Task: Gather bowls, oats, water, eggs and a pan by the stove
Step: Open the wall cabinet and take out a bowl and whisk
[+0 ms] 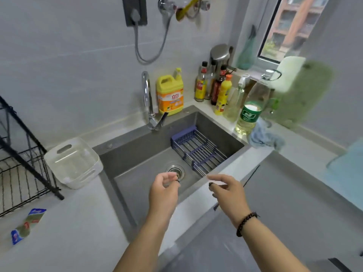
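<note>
Both my hands hover over the front of a grey sink [125, 158]. My left hand [164, 190] has loosely curled fingers and holds nothing. My right hand [227, 190] reaches forward with relaxed fingers, also empty, a dark bead bracelet on its wrist. A small green and blue packet [27, 225] lies on the counter at the left. A white plastic basin [73, 162] stands left of the sink. No bowls, eggs or pan are in view.
A blue drain rack [198, 149] spans the sink's right side, the tap [148, 101] behind. A yellow detergent jug [170, 95], sauce bottles [212, 83], an oil bottle [250, 107] and a blue cloth [264, 136] crowd the back right. A black wire rack [21, 163] stands far left.
</note>
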Available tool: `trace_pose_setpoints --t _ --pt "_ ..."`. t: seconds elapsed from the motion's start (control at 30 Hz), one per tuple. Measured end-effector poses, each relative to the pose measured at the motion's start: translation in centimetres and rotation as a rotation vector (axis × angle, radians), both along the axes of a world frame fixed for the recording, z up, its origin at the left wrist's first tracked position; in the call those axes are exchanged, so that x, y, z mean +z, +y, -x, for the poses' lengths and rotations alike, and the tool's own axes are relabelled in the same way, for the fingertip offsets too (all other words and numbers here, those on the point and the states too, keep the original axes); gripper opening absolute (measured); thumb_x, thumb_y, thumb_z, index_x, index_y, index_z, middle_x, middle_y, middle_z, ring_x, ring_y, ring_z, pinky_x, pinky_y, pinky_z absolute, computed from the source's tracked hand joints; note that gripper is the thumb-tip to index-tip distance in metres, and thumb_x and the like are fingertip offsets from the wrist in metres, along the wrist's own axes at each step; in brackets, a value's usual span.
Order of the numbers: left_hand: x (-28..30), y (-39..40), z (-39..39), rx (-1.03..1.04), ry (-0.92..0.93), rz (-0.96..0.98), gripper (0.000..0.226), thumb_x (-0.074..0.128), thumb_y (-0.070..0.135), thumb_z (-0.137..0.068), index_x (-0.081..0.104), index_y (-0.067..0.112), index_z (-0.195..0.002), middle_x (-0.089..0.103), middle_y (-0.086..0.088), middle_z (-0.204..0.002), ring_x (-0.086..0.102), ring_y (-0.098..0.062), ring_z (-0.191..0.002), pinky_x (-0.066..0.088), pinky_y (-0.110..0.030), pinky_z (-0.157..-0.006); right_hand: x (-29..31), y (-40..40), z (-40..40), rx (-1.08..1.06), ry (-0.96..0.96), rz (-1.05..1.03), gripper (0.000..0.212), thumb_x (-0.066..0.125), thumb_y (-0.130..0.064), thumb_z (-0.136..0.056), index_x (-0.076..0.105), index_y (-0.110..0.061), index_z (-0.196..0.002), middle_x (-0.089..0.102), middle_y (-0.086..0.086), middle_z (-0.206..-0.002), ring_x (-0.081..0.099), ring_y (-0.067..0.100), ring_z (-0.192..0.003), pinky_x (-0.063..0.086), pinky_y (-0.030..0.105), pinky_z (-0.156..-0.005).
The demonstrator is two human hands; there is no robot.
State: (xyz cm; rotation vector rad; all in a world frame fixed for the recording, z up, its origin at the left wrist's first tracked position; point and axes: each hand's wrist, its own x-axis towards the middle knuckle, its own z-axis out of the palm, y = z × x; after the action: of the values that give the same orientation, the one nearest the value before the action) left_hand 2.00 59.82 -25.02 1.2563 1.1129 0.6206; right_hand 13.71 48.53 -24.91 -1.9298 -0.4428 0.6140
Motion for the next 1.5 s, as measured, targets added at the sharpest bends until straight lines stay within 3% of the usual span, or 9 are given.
trace_pose_setpoints --t 0.1,0.2,0.4,0.6,0.73,0.87,1.3,1.4,1.5 --pt "0.8 -4.7 -3.9 -0.092 -0.008 -0.002 0.024 0.054 0.003 -0.089 0.064 0.024 -0.095 0.067 0.003 -0.103 0.065 -0.012 -0.091 0.052 -0.031 -0.082 0.6 -5.1 -2.9 -0.07 0.015 0.007 0.021 0.059 -0.01 -0.088 0.07 -0.027 -0.096 0.067 0.018 -0.096 0.065 0.03 -0.082 0.058 0.045 -0.08" --pt "1.8 -10.0 -8.4 -0.192 -0.022 -0.006 0.022 0.053 0.006 -0.091 0.063 0.024 -0.096 0.067 0.004 -0.102 0.066 -0.011 -0.089 0.05 -0.028 -0.076 2.0 -11.0 -6.2 -0.167 0.006 -0.007 0.021 0.059 -0.01 -0.088 0.07 -0.027 -0.094 0.067 0.021 -0.097 0.064 0.037 -0.086 0.055 0.051 -0.083" --pt "2.9 -19.0 -16.7 -0.4 -0.04 -0.016 0.018 0.056 0.009 -0.09 0.064 0.022 -0.1 0.07 0.001 -0.1 0.067 -0.013 -0.089 0.053 -0.031 -0.08 4.2 -21.8 -11.7 -0.382 -0.045 -0.055 0.021 0.061 -0.013 -0.084 0.07 -0.032 -0.086 0.066 0.003 -0.101 0.066 0.019 -0.084 0.057 0.037 -0.083" --pt "4.3 -28.2 -23.6 -0.605 -0.093 0.014 0.016 0.057 0.005 -0.091 0.062 0.02 -0.095 0.069 -0.002 -0.092 0.064 -0.014 -0.078 0.047 -0.026 -0.069 5.6 -32.3 -15.2 -0.607 -0.053 -0.093 0.021 0.061 -0.01 -0.085 0.07 -0.029 -0.086 0.066 0.003 -0.104 0.065 0.018 -0.086 0.057 0.036 -0.083" --pt "5.5 -33.5 -27.0 -0.743 -0.109 0.038 0.015 0.056 0.004 -0.091 0.062 0.018 -0.096 0.069 0.001 -0.089 0.063 -0.012 -0.075 0.047 -0.025 -0.069 6.8 -38.1 -16.0 -0.764 -0.013 -0.145 0.02 0.058 -0.003 -0.086 0.071 -0.018 -0.085 0.068 0.003 -0.093 0.062 0.015 -0.075 0.057 0.032 -0.071" --pt "6.5 -39.1 -30.3 -0.909 -0.125 0.072 0.018 0.053 0.002 -0.091 0.062 0.016 -0.099 0.069 0.001 -0.089 0.061 -0.01 -0.073 0.046 -0.022 -0.066 7.9 -43.4 -16.8 -0.921 -0.01 -0.176 0.02 0.058 -0.003 -0.086 0.071 -0.018 -0.084 0.069 0.006 -0.083 0.062 0.017 -0.075 0.055 0.041 -0.082" --pt "9.1 -53.8 -45.1 -1.32 -0.162 0.062 0.019 0.054 0.005 -0.091 0.065 0.015 -0.103 0.072 0.001 -0.091 0.065 -0.012 -0.079 0.049 -0.027 -0.076 10.4 -57.7 -26.4 -1.25 -0.159 -0.169 0.022 0.057 -0.002 -0.085 0.07 -0.02 -0.084 0.067 -0.001 -0.081 0.068 0.028 -0.091 0.057 0.047 -0.083" --pt "9.3 -57.1 -49.2 -1.388 -0.161 0.055 0.019 0.056 0.005 -0.09 0.066 0.015 -0.103 0.072 0.0 -0.093 0.064 -0.013 -0.081 0.049 -0.026 -0.074 10.6 -60.5 -29.8 -1.315 -0.179 -0.17 0.022 0.057 -0.002 -0.084 0.07 -0.02 -0.084 0.067 0.001 -0.08 0.068 0.029 -0.088 0.057 0.046 -0.083" --pt "9.1 -61.2 -53.2 -1.472 -0.156 0.035 0.019 0.057 0.006 -0.089 0.066 0.016 -0.103 0.073 -0.001 -0.096 0.065 -0.013 -0.083 0.05 -0.025 -0.073 10.0 -63.6 -33.2 -1.378 -0.191 -0.184 0.022 0.057 -0.003 -0.085 0.07 -0.02 -0.085 0.068 0.003 -0.081 0.065 0.019 -0.078 0.057 0.045 -0.082"
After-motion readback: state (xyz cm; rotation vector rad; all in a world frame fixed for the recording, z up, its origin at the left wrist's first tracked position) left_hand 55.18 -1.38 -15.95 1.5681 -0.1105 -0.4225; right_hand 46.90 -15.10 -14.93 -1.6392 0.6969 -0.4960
